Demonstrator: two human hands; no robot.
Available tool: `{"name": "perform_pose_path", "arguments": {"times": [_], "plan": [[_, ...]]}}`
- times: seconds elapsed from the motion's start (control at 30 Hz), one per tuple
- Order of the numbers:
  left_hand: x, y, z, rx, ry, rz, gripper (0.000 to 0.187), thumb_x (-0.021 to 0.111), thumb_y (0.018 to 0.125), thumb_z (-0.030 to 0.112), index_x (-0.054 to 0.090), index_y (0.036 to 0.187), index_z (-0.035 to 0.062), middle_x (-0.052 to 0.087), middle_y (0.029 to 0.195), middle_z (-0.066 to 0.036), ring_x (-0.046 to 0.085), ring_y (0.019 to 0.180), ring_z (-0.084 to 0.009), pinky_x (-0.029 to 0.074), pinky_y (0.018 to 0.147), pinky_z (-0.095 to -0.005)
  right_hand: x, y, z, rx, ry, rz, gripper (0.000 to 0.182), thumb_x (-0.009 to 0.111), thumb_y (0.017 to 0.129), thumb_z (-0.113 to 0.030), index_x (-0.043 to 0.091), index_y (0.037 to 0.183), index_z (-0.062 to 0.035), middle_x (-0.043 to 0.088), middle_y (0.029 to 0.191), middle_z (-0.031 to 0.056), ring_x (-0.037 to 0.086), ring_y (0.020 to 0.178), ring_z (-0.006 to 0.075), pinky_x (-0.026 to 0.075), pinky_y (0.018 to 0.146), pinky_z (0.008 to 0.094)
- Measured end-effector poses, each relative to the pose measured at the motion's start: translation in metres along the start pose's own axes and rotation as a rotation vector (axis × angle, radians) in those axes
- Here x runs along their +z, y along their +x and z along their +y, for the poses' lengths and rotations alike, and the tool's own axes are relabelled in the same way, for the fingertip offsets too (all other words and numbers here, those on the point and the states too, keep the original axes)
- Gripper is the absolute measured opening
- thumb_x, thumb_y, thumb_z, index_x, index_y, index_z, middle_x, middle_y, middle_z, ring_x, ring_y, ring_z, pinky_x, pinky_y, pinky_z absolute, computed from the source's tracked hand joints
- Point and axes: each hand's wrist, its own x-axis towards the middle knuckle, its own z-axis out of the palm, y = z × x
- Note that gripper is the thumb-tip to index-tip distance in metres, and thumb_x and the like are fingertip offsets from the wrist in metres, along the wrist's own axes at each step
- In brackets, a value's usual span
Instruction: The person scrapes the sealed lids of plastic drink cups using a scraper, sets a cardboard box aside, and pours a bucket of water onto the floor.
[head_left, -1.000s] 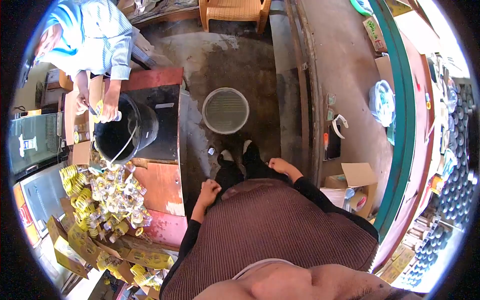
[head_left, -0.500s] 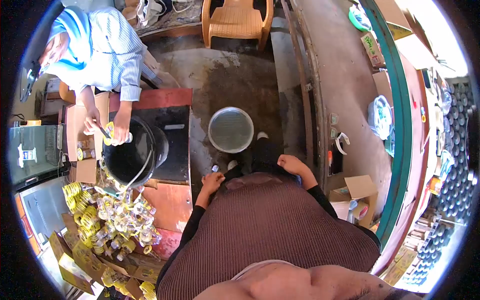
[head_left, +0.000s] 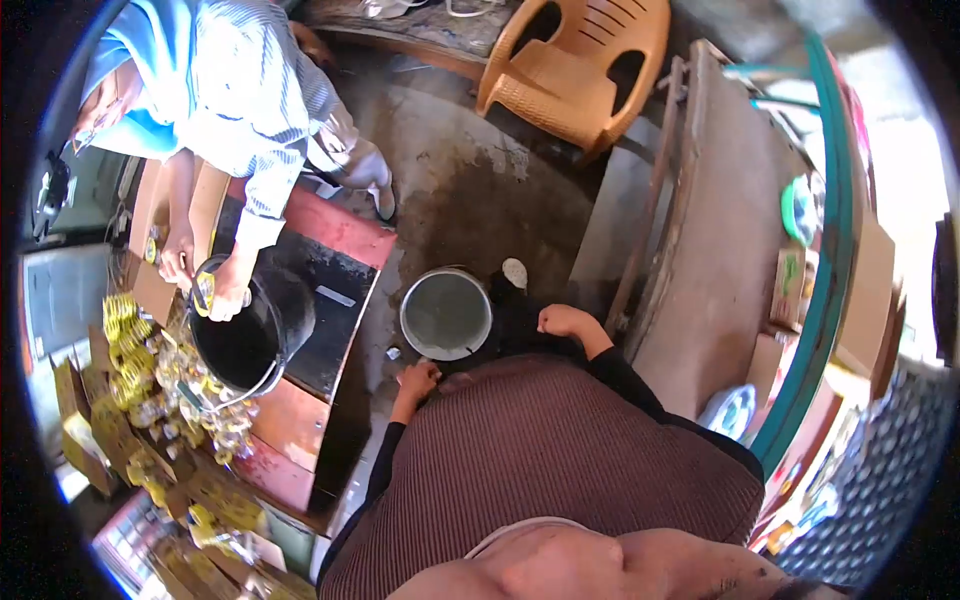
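My left hand [head_left: 418, 379] is beside my lap, just below a round metal basin of cloudy water [head_left: 446, 313] on the floor; its fingers are curled, and whether they hold anything is hidden. Over my other thigh, to the right of the basin, my right hand [head_left: 565, 320] is loosely closed with nothing visible in it. At the left, a co-worker [head_left: 245, 90] in a striped top holds a small yellow-labelled item [head_left: 204, 293] over a black bucket [head_left: 245, 330] on a low table.
Many yellow-lidded containers [head_left: 130, 340] are heaped left of the bucket. An orange plastic chair [head_left: 575, 75] stands beyond the basin. A bench-like ledge [head_left: 715, 230] and a teal metal post [head_left: 825, 300] run along the right. Open cardboard boxes [head_left: 80, 430] lie at lower left.
The view has turned, so the chair now appears further right and the basin lower. The co-worker's hands stay by the bucket. Both my hands remain near my lap.
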Motion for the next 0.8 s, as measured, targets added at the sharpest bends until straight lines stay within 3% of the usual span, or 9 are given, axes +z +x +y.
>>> {"name": "perform_pose_path", "arguments": {"times": [0.2,0.4,0.47,0.57,0.6,0.63,0.67,0.73,0.8], "plan": [[-0.012,0.009,0.056,-0.168,0.159,-0.104,0.031,0.053,0.085,0.042,0.067,0.106,0.0248,0.067,0.110,-0.006,0.060,0.105,-0.0333,0.042,0.084,-0.0599,-0.073,0.033,0.036,-0.182,-0.068,0.006,0.025,0.061,0.080,-0.019,0.068,0.097,-0.0019,0.069,0.093,0.0152,0.064,0.087,0.0280,0.048,0.076,0.0397],[0.018,0.013,0.044,-0.256,-0.229,0.046,0.033,0.050,0.084,0.041,0.066,0.110,0.0270,0.066,0.113,-0.006,0.061,0.107,-0.0304,0.045,0.084,-0.0529,-0.110,0.069,-0.007,-0.302,-0.236,-0.093,0.024,0.060,0.087,-0.023,0.066,0.091,-0.0004,0.067,0.091,0.0149,0.061,0.081,0.0287,0.045,0.072,0.0431],[0.009,0.016,0.057,-0.396,-0.124,-0.093,0.035,0.053,0.082,0.042,0.066,0.110,0.0258,0.066,0.111,-0.009,0.061,0.105,-0.0333,0.046,0.083,-0.0504,-0.119,0.074,-0.028,-0.349,-0.346,-0.115,0.024,0.060,0.086,-0.024,0.066,0.091,-0.0004,0.067,0.091,0.0148,0.062,0.082,0.0290,0.046,0.073,0.0428],[0.047,0.028,0.024,-0.284,-0.415,0.050,0.038,0.057,0.079,0.041,0.065,0.111,0.0211,0.066,0.108,-0.011,0.059,0.106,-0.0355,0.042,0.086,-0.0581,-0.139,0.076,-0.056,-0.379,-0.336,-0.066,0.025,0.060,0.085,-0.024,0.066,0.090,-0.0001,0.067,0.089,0.0150,0.062,0.082,0.0295,0.047,0.076,0.0417],[0.062,0.036,0.020,-0.188,-0.554,0.091,0.039,0.058,0.078,0.040,0.064,0.111,0.0197,0.065,0.109,-0.011,0.058,0.107,-0.0353,0.039,0.086,-0.0618,-0.148,0.074,-0.072,-0.368,-0.308,-0.084,0.023,0.062,0.083,-0.022,0.067,0.090,-0.0008,0.067,0.087,0.0135,0.062,0.082,0.0251,0.047,0.075,0.0381],[0.054,0.034,0.031,-0.207,-0.646,0.047,0.038,0.056,0.080,0.038,0.064,0.111,0.0179,0.064,0.113,-0.013,0.056,0.110,-0.0368,0.035,0.084,-0.0687,-0.159,0.076,-0.085,-0.357,-0.282,-0.104,0.021,0.064,0.082,-0.020,0.067,0.090,-0.0015,0.067,0.085,0.0121,0.062,0.082,0.0207,0.048,0.075,0.0345],[0.043,0.032,0.043,-0.237,-0.721,0.089,0.038,0.056,0.080,0.038,0.064,0.111,0.0179,0.064,0.113,-0.013,0.056,0.110,-0.0368,0.035,0.084,-0.0687,-0.168,0.101,-0.082,-0.351,-0.395,-0.103,0.021,0.063,0.083,-0.021,0.066,0.092,-0.0011,0.067,0.086,0.0107,0.061,0.082,0.0184,0.047,0.075,0.0336],[0.026,0.033,0.069,-0.395,-0.699,0.099,0.036,0.056,0.080,0.039,0.065,0.109,0.0183,0.063,0.116,-0.012,0.056,0.111,-0.0363,0.035,0.084,-0.0694,-0.190,0.103,-0.115,-0.324,-0.518,-0.139,0.028,0.059,0.085,-0.025,0.066,0.093,0.0006,0.067,0.092,0.0180,0.063,0.089,0.0301,0.048,0.077,0.0400],[0.027,0.055,0.075,-0.492,-0.835,0.165,0.035,0.056,0.080,0.037,0.066,0.109,0.0193,0.062,0.120,-0.009,0.055,0.113,-0.0355,0.033,0.086,-0.0722,-0.210,0.128,-0.149,-0.443,-0.686,-0.266,0.028,0.060,0.084,-0.025,0.065,0.094,0.0011,0.067,0.093,0.0173,0.063,0.088,0.0302,0.048,0.077,0.0404]]}}
